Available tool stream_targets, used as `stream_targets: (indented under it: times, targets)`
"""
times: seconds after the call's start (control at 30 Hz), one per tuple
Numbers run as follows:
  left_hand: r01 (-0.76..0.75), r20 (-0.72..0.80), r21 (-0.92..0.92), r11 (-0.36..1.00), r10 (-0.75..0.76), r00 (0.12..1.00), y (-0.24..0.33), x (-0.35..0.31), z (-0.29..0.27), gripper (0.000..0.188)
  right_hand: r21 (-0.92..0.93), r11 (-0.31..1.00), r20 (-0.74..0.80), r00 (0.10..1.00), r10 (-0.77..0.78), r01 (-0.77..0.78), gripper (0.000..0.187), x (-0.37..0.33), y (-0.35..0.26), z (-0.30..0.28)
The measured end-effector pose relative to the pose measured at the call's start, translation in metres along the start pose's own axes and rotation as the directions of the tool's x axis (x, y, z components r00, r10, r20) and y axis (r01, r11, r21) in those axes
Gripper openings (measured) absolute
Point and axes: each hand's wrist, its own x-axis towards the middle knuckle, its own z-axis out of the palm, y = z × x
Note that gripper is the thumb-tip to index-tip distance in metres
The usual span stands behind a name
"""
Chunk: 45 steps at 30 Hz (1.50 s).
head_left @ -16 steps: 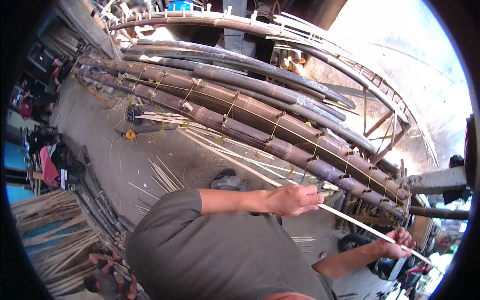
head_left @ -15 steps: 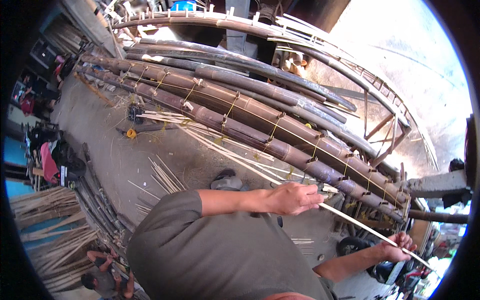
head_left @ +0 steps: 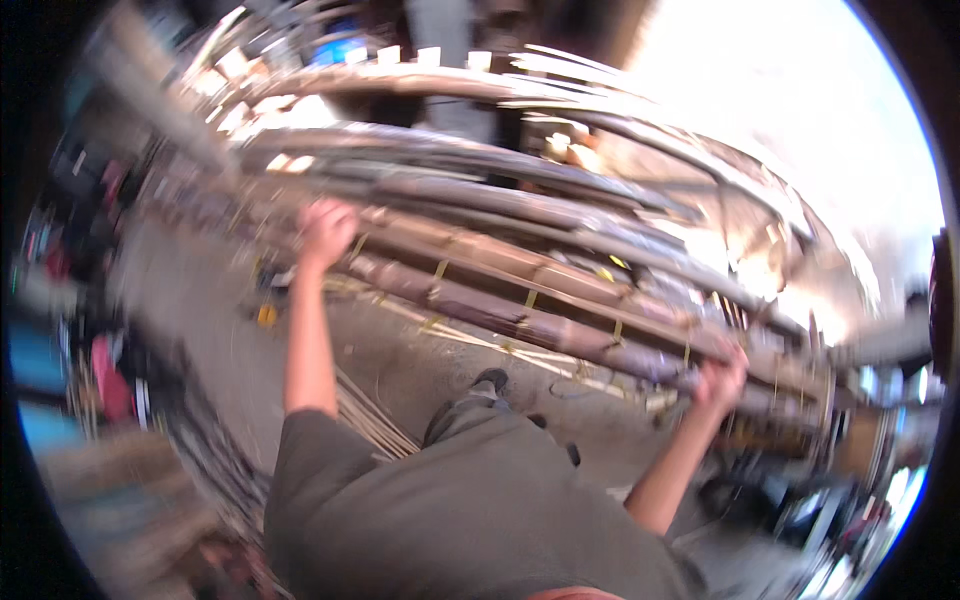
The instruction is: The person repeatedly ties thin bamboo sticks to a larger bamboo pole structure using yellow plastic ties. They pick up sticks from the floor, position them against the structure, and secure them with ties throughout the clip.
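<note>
Two brown bamboo poles [head_left: 590, 342] run side by side from the upper left to the lower right, tied together at intervals with yellow cords. Over their left part, my left hand [head_left: 328, 230] is raised with its fingers closed. My right hand [head_left: 722, 378] is closed too, at the poles' right part. A long thin bamboo strip [head_left: 480, 273] seems to stretch between both hands, along the gap of the poles; motion blur hides its exact edges. Pale thin strips [head_left: 455, 333] lie below the nearer pole.
Dark bamboo poles [head_left: 500, 205] lie behind the tied pair, and a curved bamboo frame [head_left: 420, 82] stands farther back. More strips [head_left: 375, 420] lie on the floor [head_left: 390, 355] beside my feet. A yellow object [head_left: 266, 315] rests at the left. A motorbike [head_left: 770, 500] stands at the lower right.
My left hand has swung up and left to the poles, and my right hand has risen and moved left. The strip has gone from in front of my body to over the poles.
</note>
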Motion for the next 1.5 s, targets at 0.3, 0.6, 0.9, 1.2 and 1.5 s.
stream_targets:
  times: [0.3, 0.6, 0.9, 1.2, 1.5]
  targets:
    - [0.234, 0.254, 0.148, 0.961, -0.266, 0.930, -0.071, -0.012, 0.118, 0.022, -0.257, 0.859, -0.194, 0.894, 0.403, -0.443, 0.024, -0.008, 0.122, 0.044]
    - [-0.006, 0.202, -0.513, 0.858, 0.128, 0.971, 0.277, 0.105, 0.187, 0.031, -0.639, 0.631, -0.018, 0.828, 0.561, -0.441, 0.044, -0.025, 0.077, 0.001]
    - [-0.328, 0.209, -0.812, 0.482, 0.765, 0.609, 0.721, 0.019, 0.237, 0.035, -0.571, 0.624, 0.018, 0.752, 0.659, -0.533, 0.033, -0.101, -0.011, -0.168]
    - [-0.379, 0.185, -0.639, 0.669, 0.612, 0.769, 0.796, -0.022, 0.270, 0.022, -0.411, 0.822, -0.122, 0.918, 0.378, -0.393, 0.031, -0.043, -0.149, -0.297]
    - [0.107, 0.629, -0.667, 0.737, 0.481, 0.611, 0.841, -0.019, 0.237, 0.036, 0.083, 0.996, -0.116, 0.992, 0.050, -0.040, 0.028, 0.168, -0.277, -0.306]
